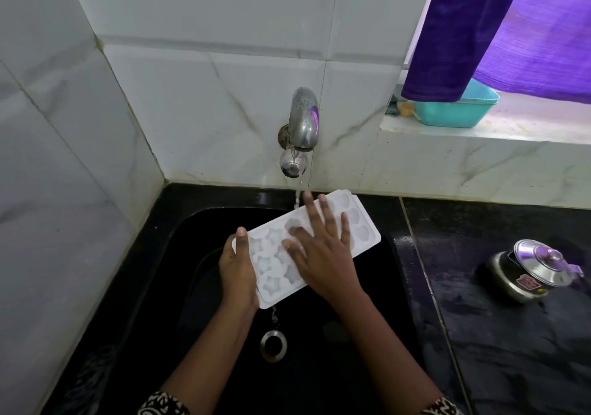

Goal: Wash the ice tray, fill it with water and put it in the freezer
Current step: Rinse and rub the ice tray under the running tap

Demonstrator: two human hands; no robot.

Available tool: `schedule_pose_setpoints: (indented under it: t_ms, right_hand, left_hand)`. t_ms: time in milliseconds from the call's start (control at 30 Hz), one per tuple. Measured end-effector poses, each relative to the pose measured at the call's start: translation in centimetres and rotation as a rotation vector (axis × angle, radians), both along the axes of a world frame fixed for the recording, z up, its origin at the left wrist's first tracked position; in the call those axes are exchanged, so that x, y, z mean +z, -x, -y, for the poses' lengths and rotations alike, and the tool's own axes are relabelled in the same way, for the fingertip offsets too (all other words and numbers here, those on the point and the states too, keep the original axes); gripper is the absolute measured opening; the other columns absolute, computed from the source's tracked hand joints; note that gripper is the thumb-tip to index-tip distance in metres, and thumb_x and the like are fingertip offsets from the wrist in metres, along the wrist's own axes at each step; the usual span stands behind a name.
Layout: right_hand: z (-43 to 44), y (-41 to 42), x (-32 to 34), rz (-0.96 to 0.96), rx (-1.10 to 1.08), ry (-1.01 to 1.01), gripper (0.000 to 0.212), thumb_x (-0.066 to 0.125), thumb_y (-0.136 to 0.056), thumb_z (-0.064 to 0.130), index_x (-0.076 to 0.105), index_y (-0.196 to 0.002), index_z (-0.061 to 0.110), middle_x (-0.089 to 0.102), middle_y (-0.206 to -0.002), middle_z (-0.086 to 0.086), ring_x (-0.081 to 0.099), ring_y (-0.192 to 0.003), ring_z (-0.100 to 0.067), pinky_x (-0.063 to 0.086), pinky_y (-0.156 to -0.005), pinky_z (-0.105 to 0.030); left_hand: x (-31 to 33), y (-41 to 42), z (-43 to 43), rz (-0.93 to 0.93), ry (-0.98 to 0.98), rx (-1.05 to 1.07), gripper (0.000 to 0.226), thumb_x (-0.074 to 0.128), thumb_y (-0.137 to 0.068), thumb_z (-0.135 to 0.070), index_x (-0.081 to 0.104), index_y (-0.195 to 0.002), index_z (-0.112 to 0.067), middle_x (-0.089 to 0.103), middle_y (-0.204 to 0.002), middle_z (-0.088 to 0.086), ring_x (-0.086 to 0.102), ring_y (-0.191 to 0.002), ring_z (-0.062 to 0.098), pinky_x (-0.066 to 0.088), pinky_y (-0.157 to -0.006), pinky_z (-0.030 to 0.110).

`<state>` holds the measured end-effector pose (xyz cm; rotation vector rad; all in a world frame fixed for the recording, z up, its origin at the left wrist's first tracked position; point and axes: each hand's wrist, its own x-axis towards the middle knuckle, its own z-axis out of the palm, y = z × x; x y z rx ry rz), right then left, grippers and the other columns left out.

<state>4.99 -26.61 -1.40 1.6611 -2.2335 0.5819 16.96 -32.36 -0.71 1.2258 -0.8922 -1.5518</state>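
Note:
A white ice tray [358,222] with star-shaped moulds is held tilted over the black sink [179,222]. My left hand [238,269] grips its near left edge, thumb on the rim. My right hand [319,248] lies flat on the tray's top with fingers spread and straight. Water runs from the steel tap [303,120] onto the tray's far end and drips off its near corner toward the drain [273,346].
A steel pot with lid [527,270] sits on the dark wet counter [511,350] to the right. A teal plastic tub [460,110] stands on the window ledge under a purple curtain [463,30]. Tiled walls close the left and back.

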Motion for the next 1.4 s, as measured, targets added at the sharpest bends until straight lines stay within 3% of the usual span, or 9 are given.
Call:
schedule_pose_setpoints:
  t_ms: [67, 233, 333, 500, 600, 767, 900, 1033, 1400]
  right_hand:
    - [0.1, 0.6, 0.4, 0.052, -0.037, 0.026, 0.045, 0.030, -0.094, 0.054, 0.067, -0.088, 0.030, 0.013, -0.159, -0.002, 0.000, -0.146, -0.020, -0.001, -0.114, -0.049]
    - [0.4, -0.7, -0.3, -0.007, -0.007, 0.023, 0.046, 0.031, -0.093, 0.055, 0.065, -0.103, 0.027, 0.016, -0.158, -0.002, 0.007, -0.146, -0.020, 0.006, -0.113, -0.051]
    - [0.1, 0.5, 0.0, 0.001, -0.029, 0.034, 0.040, 0.033, -0.093, 0.052, 0.066, -0.092, 0.030, 0.016, -0.158, -0.004, 0.005, -0.146, -0.022, 0.003, -0.113, -0.050]
    - [0.3, -0.7, 0.0, -0.029, 0.006, 0.010, 0.049, 0.029, -0.094, 0.056, 0.062, -0.114, 0.025, 0.011, -0.158, -0.002, 0.006, -0.146, -0.021, 0.005, -0.113, -0.052]
    - [0.2, 0.6, 0.7, 0.024, -0.010, 0.029, 0.044, 0.029, -0.095, 0.054, 0.067, -0.096, 0.030, 0.014, -0.159, -0.002, 0.003, -0.146, -0.022, 0.002, -0.114, -0.050]
    - [0.2, -0.4, 0.3, 0.000, 0.001, -0.026, 0.054, 0.024, -0.094, 0.058, 0.061, -0.117, 0.026, 0.011, -0.159, -0.003, 0.000, -0.146, -0.019, 0.001, -0.113, -0.052]
    - [0.0, 1.0, 0.9, 0.054, -0.017, 0.017, 0.047, 0.028, -0.094, 0.055, 0.066, -0.096, 0.029, 0.012, -0.159, -0.003, -0.001, -0.147, -0.020, -0.001, -0.114, -0.050]
    - [0.3, -0.1, 0.6, 0.039, 0.017, -0.026, 0.053, 0.025, -0.093, 0.059, 0.062, -0.111, 0.025, 0.009, -0.159, -0.001, -0.004, -0.146, -0.018, 0.003, -0.114, -0.052]
    - [-0.3, 1.6, 0.8, 0.017, 0.040, -0.019, 0.049, 0.025, -0.094, 0.057, 0.065, -0.102, 0.030, 0.009, -0.159, 0.000, 0.000, -0.146, -0.019, 0.001, -0.115, -0.049]
  left_hand:
    - [-0.2, 0.1, -0.3, 0.012, -0.002, -0.015, 0.026, 0.047, -0.098, -0.037, 0.059, -0.084, -0.018, 0.068, -0.084, 0.005, 0.066, -0.076, 0.019, 0.052, -0.066, 0.032]
    - [0.0, 0.1, -0.1, 0.003, -0.005, 0.004, 0.026, 0.047, -0.098, -0.036, 0.059, -0.084, -0.018, 0.067, -0.082, 0.006, 0.065, -0.073, 0.019, 0.053, -0.065, 0.031]
    - [-0.1, 0.0, -0.2, 0.010, -0.001, -0.014, 0.026, 0.047, -0.098, -0.037, 0.058, -0.085, -0.018, 0.068, -0.084, 0.006, 0.066, -0.076, 0.020, 0.052, -0.066, 0.032]
    - [0.2, 0.1, 0.2, -0.005, -0.003, 0.000, 0.025, 0.048, -0.098, -0.037, 0.059, -0.086, -0.018, 0.067, -0.084, 0.007, 0.066, -0.076, 0.021, 0.054, -0.069, 0.035]
    - [0.0, 0.1, 0.0, 0.008, 0.002, -0.013, 0.025, 0.048, -0.098, -0.037, 0.058, -0.085, -0.018, 0.067, -0.084, 0.007, 0.065, -0.077, 0.022, 0.053, -0.071, 0.035]
    - [0.4, 0.4, 0.1, -0.009, 0.007, 0.002, 0.024, 0.048, -0.098, -0.036, 0.059, -0.086, -0.018, 0.067, -0.084, 0.007, 0.066, -0.075, 0.020, 0.053, -0.068, 0.033]
    - [0.0, 0.4, -0.2, 0.006, -0.003, -0.029, 0.025, 0.048, -0.097, -0.038, 0.059, -0.086, -0.019, 0.069, -0.086, 0.006, 0.067, -0.079, 0.021, 0.053, -0.070, 0.034]
    - [0.3, 0.6, 0.3, 0.007, 0.008, -0.017, 0.025, 0.048, -0.098, -0.037, 0.060, -0.086, -0.019, 0.068, -0.086, 0.008, 0.067, -0.078, 0.021, 0.053, -0.068, 0.033]
    - [0.3, 0.4, -0.3, 0.018, 0.015, -0.030, 0.026, 0.048, -0.097, -0.039, 0.059, -0.085, -0.019, 0.069, -0.085, 0.006, 0.067, -0.078, 0.020, 0.051, -0.067, 0.032]
